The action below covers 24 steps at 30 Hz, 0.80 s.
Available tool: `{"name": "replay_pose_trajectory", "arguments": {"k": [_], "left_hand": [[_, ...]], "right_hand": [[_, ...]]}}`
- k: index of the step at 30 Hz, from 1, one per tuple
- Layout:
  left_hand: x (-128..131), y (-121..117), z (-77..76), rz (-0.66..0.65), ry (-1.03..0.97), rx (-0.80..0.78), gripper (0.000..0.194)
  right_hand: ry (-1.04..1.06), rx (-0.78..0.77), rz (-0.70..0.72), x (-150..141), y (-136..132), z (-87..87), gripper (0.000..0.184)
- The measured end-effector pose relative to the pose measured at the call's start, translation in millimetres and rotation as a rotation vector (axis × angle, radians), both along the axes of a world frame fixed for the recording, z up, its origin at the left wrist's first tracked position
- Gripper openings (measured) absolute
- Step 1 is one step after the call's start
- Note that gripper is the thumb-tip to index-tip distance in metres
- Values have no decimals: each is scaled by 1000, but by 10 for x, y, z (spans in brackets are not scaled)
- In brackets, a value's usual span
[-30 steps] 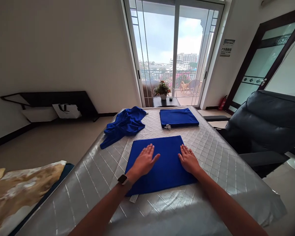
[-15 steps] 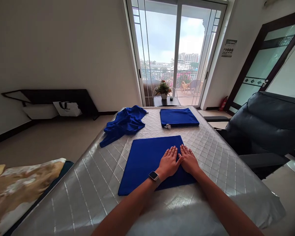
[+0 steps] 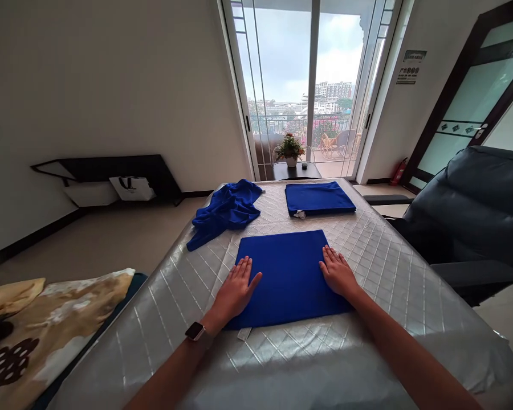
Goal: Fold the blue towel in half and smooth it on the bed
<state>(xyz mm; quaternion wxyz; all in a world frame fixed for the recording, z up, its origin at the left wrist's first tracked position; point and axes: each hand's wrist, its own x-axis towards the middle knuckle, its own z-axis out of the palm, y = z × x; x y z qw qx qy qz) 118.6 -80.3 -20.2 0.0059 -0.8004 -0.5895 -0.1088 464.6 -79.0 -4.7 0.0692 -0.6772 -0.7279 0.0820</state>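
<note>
A folded blue cloth lies flat in front of me on a table with a silver quilted cover. My left hand, a watch on its wrist, rests open and flat on the cloth's left edge. My right hand lies open and flat on its right edge. Farther back, another folded blue cloth sits neatly, and a crumpled blue cloth lies to its left near the table's left edge.
A dark padded chair stands close to the table's right side. A patterned cushion lies at the lower left. A potted plant on a small dark table stands before the glass balcony doors. A white bag leans against the left wall.
My left hand slid right across the cloth until it met my right hand, then slid back to the cloth's left edge. My right hand stayed on the right edge.
</note>
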Motion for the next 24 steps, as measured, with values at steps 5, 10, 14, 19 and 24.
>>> {"name": "replay_pose_trajectory", "arguments": {"k": [5,10,14,19,24], "left_hand": [[-140,-11,-86,42,-47,9,79],[-105,1,-83,47,-51,-5,81],[-118,4,-97,33,-50,12,81],[-119,16,-140,27,-56,46,81],[-123,27,-157,16,-79,63,84]], "right_hand": [[-15,15,1,2,-4,-15,66],[-33,39,0,1,-9,-31,65],[-36,39,17,4,-18,-4,65],[-48,-35,21,20,-126,48,66],[-36,-47,26,47,-372,-14,69]]}}
